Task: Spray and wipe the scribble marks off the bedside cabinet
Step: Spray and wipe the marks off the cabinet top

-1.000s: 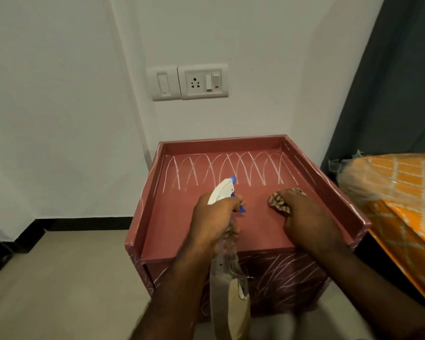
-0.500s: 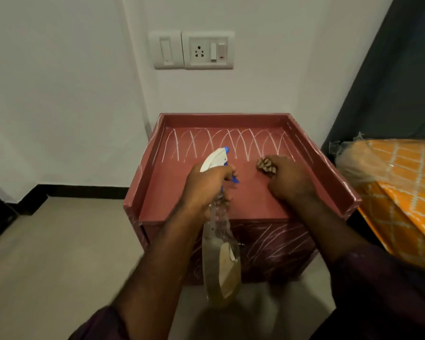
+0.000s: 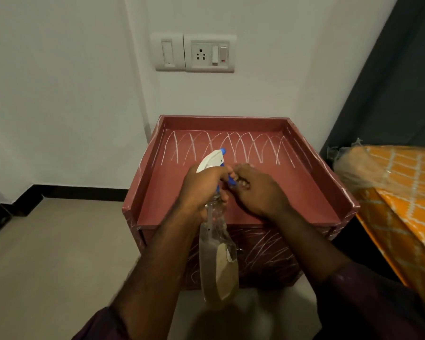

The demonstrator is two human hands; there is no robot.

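The reddish bedside cabinet (image 3: 304, 192) has a raised rim, and white scribble marks (image 3: 231, 148) loop across the back of its top. More scribbles (image 3: 268, 249) cover its front face. My left hand (image 3: 204, 190) grips the neck of a clear spray bottle (image 3: 217, 263) with a white and blue head, its nozzle aimed toward the back marks. My right hand (image 3: 258, 192) is curled over a striped cloth (image 3: 243, 183), right beside the bottle's trigger; only a sliver of cloth shows under the fingers.
A wall with a switch and socket plate (image 3: 194, 52) rises behind the cabinet. An orange patterned bed cover (image 3: 407, 192) lies close on the right under a dark curtain (image 3: 390, 82). Beige floor (image 3: 59, 241) spreads to the left.
My right hand with the cloth has slid left across the cabinet top until it sits against the spray bottle's trigger. The bottle stays in my left hand, and the view has pulled back.
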